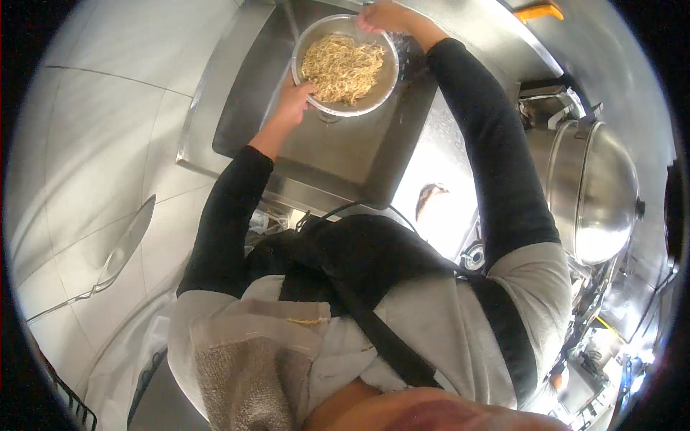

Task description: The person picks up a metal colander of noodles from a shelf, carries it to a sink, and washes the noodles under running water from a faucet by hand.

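A round metal bowl [389,75] is held over the sink [323,161]. Inside it lies a heap of thin, pale yellow strands that look like bean sprouts [341,68]. My left hand [292,103] grips the rim at the lower left, thumb over the edge and the other fingers hidden beneath. At the upper right, my right hand [384,16] is closed at the opposite rim with its fingertips just inside; part of that grip is hard to make out.
Right of the sink runs a shiny steel counter [438,154] with a small dark-and-pale item on it. A large domed metal pot [604,194] stands farther right. A yellow-orange handle [539,13] shows at the top. White tiled wall [108,129] and a hanging metal utensil [126,248] are at left.
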### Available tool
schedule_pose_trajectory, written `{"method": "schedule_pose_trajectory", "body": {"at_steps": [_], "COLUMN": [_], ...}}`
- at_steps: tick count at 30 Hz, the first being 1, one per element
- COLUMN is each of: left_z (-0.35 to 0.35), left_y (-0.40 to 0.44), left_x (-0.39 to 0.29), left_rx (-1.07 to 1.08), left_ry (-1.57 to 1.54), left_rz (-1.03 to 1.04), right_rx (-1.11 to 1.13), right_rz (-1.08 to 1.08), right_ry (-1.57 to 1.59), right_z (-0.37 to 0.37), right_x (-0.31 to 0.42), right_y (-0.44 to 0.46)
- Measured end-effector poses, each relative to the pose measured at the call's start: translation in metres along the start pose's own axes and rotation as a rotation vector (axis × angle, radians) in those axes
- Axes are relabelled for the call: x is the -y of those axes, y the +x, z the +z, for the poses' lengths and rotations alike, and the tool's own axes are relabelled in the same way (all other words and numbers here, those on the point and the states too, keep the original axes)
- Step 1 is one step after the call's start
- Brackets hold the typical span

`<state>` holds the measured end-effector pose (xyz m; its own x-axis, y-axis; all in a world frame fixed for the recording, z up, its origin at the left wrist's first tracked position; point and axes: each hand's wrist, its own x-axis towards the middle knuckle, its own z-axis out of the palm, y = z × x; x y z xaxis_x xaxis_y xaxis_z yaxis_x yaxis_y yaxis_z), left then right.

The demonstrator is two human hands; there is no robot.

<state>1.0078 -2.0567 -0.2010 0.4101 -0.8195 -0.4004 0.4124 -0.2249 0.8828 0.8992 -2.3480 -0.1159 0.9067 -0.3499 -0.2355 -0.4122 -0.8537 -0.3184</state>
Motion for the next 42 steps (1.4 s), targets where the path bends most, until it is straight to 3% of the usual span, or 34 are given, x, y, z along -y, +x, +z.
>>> {"method": "schedule_pose_trajectory", "body": {"at_steps": [3, 5, 7, 8, 10, 14, 18, 20, 22, 26, 30, 33, 36, 39, 42], "left_z": [0.000, -0.002, 0.001, 0.005, 0.009, 0.018, 0.025, 0.025, 0.029, 0.030, 0.014, 0.018, 0.016, 0.015, 0.017], "left_y": [-0.009, -0.010, -0.015, -0.018, -0.013, 0.001, 0.002, 0.012, 0.011, -0.007, 0.010, 0.008, 0.011, 0.013, 0.013], "left_x": [-0.005, -0.002, -0.004, -0.011, -0.011, 0.003, 0.002, 0.006, 0.001, -0.001, 0.007, -0.005, -0.002, 0.001, -0.005], "left_rx": [-0.105, -0.090, -0.071, -0.058, -0.034, -0.049, -0.096, -0.089, -0.051, -0.005, -0.003, -0.044, -0.037, -0.045, -0.033], "left_ry": [-0.058, -0.121, -0.194, -0.232, -0.308, -0.310, -0.302, -0.376, -0.394, -0.314, -0.300, -0.286, -0.265, -0.259, -0.249], "left_rz": [0.022, 0.045, 0.005, -0.046, -0.092, -0.104, -0.022, -0.026, -0.020, -0.041, -0.028, -0.039, -0.037, -0.066, -0.112], "right_rx": [0.373, 0.480, 0.259, 0.190, -0.147, -0.225, -0.239, -0.348, -0.460, -0.316, -0.531, -0.292, -0.213, -0.287, -0.029], "right_rz": [-0.249, -0.395, -0.164, -0.002, 0.078, 0.171, 0.049, 0.176, 0.203, 0.206, -0.007, -0.051, 0.000, 0.054, 0.094], "right_ry": [-0.452, -0.655, 0.455, 0.555, 0.534, 0.512, 0.504, 0.034, -0.046, 0.016, 0.019, 0.173, 0.357, 0.321, 0.593], "right_z": [0.009, 0.008, 0.024, 0.029, 0.066, 0.094, 0.054, 0.080, 0.113, 0.077, 0.053, 0.019, 0.000, 0.000, -0.014], "right_x": [-0.001, 0.017, -0.003, 0.027, 0.061, 0.053, 0.067, 0.093, 0.094, 0.078, 0.055, 0.054, 0.052, 0.054, 0.058], "right_y": [0.001, -0.008, -0.028, -0.051, -0.046, -0.027, -0.044, -0.063, -0.060, -0.060, -0.043, -0.036, -0.041, -0.037, -0.043]}}
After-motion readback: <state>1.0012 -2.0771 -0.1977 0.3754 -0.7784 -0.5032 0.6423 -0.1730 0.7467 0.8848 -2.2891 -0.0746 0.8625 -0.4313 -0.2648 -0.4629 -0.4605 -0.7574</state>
